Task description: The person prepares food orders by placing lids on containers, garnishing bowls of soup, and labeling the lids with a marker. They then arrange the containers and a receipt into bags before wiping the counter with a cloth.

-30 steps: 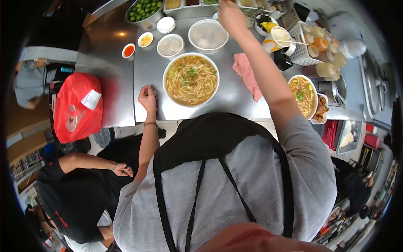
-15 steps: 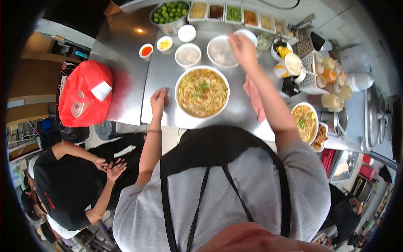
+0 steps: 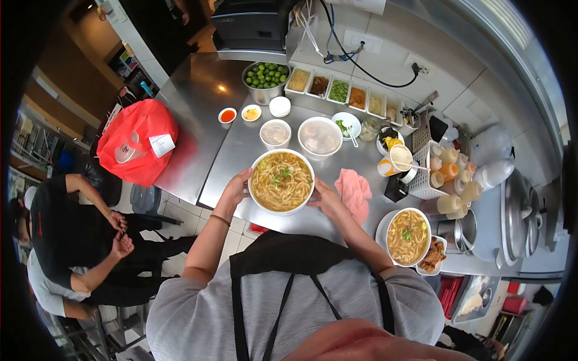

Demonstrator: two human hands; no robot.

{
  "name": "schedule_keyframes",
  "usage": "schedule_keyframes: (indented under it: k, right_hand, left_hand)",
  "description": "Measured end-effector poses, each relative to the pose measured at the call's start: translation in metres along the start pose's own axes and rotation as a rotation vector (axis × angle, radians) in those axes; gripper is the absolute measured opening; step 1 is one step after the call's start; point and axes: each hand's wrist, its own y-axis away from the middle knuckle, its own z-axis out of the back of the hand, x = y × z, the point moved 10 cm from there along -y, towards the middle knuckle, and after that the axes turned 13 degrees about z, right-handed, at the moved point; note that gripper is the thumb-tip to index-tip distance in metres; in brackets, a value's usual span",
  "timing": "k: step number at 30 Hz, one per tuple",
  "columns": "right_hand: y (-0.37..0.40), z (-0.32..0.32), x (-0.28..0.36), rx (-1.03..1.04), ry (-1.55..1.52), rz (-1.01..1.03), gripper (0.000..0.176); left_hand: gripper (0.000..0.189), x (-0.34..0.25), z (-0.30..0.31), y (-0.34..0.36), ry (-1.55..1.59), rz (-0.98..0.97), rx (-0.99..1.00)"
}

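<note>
A white bowl of noodle soup, topped with chopped green herbs, is in front of me near the counter's front edge. My left hand grips its left side, and my right hand grips the right side with the fingers partly hidden by the rim. Just behind it are a smaller lidded tub and a larger lidded tub, both with cloudy lids. A pink cloth lies right of my right hand. Farther back, a small white bowl holds chopped greens and a spoon.
Limes fill a metal pot beside a row of topping containers. Left lies a red bag. A second noodle bowl, fried pieces and sauce bottles are at right. A co-worker stands at left.
My right hand has come down from the small bowl at the back to the noodle bowl's right side. My left hand has closed in on its left side. The camera view has shifted.
</note>
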Motion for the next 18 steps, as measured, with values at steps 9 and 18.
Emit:
schedule_keyframes:
  k: [9, 18]
  right_hand:
    - [-0.01, -0.061, 0.024, 0.012, 0.077, -0.086, 0.052]
    - [-0.111, -0.165, 0.055, -0.026, -0.02, 0.017, 0.044]
  left_hand:
    - [0.049, -0.028, 0.045, 0.031, 0.082, 0.05, 0.005]
    - [0.048, -0.159, 0.142, 0.031, 0.069, 0.067, -0.094]
